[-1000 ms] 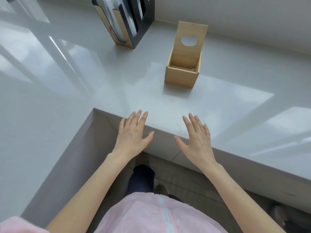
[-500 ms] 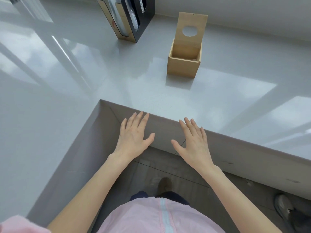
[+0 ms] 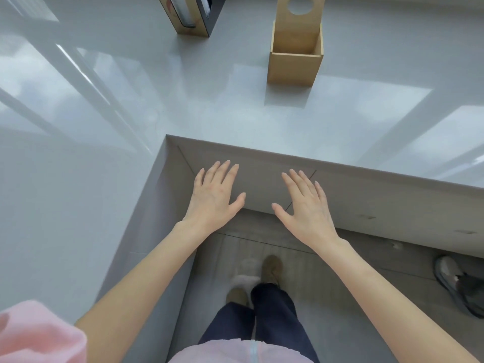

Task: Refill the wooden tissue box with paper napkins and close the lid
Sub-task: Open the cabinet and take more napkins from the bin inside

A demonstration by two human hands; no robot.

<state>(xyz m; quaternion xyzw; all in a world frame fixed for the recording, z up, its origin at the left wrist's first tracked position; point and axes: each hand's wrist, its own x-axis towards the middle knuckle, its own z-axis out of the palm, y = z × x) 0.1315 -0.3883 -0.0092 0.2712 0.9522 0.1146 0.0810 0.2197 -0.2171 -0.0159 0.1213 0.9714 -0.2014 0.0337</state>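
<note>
The wooden tissue box [image 3: 292, 69] stands on the glossy grey counter [image 3: 183, 106] at the top of the view. Its lid [image 3: 301, 19], with a round hole, is swung up and back, so the box is open; its inside is mostly hidden. No napkins show in my hands. My left hand [image 3: 213, 196] and my right hand [image 3: 305, 208] hover palm-down, fingers spread, in front of the counter's inner corner, well short of the box. Both hold nothing.
A black and wood holder [image 3: 192, 15] with white and dark contents stands at the back left of the box. The counter wraps around me in an L. Below are my feet [image 3: 271, 271] on a wood floor and another person's shoe [image 3: 455, 284] at right.
The view has tilted down and pulled back: the box and holder slid toward the top edge, and the floor and my legs came into sight. My hands stayed spread and empty, now off the counter edge.
</note>
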